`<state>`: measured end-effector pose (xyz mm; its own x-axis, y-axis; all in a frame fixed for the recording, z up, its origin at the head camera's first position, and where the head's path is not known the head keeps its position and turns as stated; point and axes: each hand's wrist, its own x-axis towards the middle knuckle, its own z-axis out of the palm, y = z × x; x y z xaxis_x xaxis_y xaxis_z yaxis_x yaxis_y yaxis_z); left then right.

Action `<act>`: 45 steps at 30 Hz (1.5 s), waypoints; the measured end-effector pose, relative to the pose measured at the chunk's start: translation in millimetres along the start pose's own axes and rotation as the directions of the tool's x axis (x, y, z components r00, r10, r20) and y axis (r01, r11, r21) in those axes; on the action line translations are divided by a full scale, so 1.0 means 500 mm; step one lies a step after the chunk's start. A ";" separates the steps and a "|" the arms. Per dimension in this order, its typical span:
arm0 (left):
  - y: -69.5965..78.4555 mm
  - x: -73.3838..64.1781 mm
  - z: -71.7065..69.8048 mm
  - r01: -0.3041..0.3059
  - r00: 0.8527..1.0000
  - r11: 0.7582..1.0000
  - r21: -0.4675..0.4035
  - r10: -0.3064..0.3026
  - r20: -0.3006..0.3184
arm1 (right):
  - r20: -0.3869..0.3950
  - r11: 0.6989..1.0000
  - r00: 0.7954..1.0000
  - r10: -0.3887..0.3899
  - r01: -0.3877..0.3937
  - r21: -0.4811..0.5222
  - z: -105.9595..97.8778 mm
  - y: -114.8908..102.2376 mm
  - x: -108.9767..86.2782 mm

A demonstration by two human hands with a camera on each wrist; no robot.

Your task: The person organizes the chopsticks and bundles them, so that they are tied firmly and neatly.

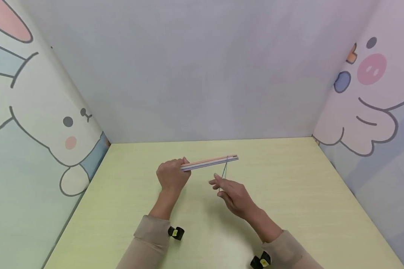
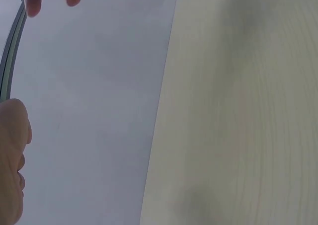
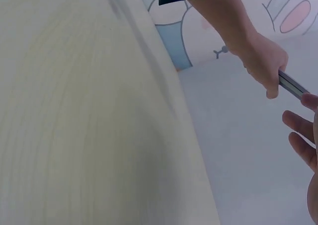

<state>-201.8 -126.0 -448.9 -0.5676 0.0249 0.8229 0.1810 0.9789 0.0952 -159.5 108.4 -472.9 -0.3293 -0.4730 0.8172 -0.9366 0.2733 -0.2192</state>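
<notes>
In the head view my left hand (image 1: 171,174) grips one end of a bundle of long thin pastel sticks (image 1: 208,162), coloured orange, white and purple. The bundle points right, held above the table. Near its far end a thin dark rubber band (image 1: 224,170) loops round the sticks and stretches down to my right hand (image 1: 233,196). That hand holds the band taut on its fingers, which are partly extended and spread; how the band sits on them is too fine to tell. The left wrist view shows the sticks (image 2: 12,51) rising from the left fist (image 2: 11,160).
A pale wood-grain table (image 1: 121,224) lies beneath both hands. Behind it rises a plain grey wall (image 1: 202,74). Side panels carry a cartoon rabbit (image 1: 47,112) on the left and a cartoon pig (image 1: 373,93) on the right. Black wrist cameras (image 1: 176,233) sit at both sleeves.
</notes>
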 end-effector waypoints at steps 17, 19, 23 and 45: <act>0.020 0.007 -0.018 -0.015 0.999 1.000 0.020 0.016 -0.051 | -0.155 0.593 0.648 0.746 -0.540 0.597 -0.001 -0.044 0.027; 0.022 0.005 -0.018 -0.015 0.999 1.000 0.015 0.016 -0.045 | -0.122 0.552 0.621 0.774 -0.569 0.610 -0.002 -0.037 0.028; 0.026 0.002 -0.021 -0.029 0.998 1.000 -0.003 0.029 -0.055 | -0.095 0.506 0.595 0.798 -0.577 0.641 -0.003 -0.028 0.022; 0.014 -0.009 -0.024 -0.177 0.968 0.983 -0.049 0.164 -0.192 | -0.177 0.445 0.679 0.712 -0.242 0.862 -0.029 -0.010 0.013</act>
<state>-188.0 -121.6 -445.3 -0.3656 0.1461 0.9192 0.3179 0.9478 -0.0242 -155.1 116.1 -458.7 -0.8696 0.0218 0.4932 -0.4403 -0.4863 -0.7548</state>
